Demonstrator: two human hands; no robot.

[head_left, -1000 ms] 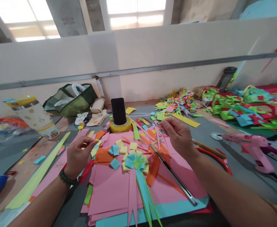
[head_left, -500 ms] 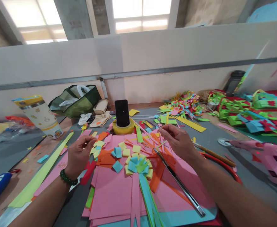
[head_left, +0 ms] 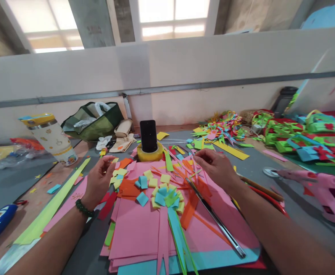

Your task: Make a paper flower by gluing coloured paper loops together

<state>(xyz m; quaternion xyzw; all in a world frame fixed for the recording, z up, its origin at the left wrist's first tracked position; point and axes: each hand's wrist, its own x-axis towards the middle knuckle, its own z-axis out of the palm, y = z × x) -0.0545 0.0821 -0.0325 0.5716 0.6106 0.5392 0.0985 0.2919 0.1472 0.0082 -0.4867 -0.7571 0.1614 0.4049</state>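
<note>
My left hand (head_left: pixel 98 179) hovers at the left edge of a stack of pink paper sheets (head_left: pixel 139 233), fingers curled toward a small yellow paper square (head_left: pixel 117 173). My right hand (head_left: pixel 216 166) is pinched over thin orange and pink paper strips (head_left: pixel 189 168) at the stack's far right; what its fingertips hold is too small to name. Between the hands lies a loop flower of blue, yellow and green paper (head_left: pixel 167 198) with long strip tails. A metal ruler (head_left: pixel 216 219) lies diagonally across the pink sheets beside my right forearm.
A phone (head_left: pixel 148 135) stands upright in a yellow tape roll (head_left: pixel 149 154). A pink glue gun (head_left: pixel 316 188) lies at right. Heaps of coloured paper crafts (head_left: pixel 299 135) fill the far right. A green bag (head_left: pixel 93 120), a patterned bottle (head_left: pixel 53 139) and a long lime strip (head_left: pixel 50 208) are at left.
Both hands edged a little farther from me over the paper stack. The left hand's fingers rose toward the small yellow squares. The view shifted slightly.
</note>
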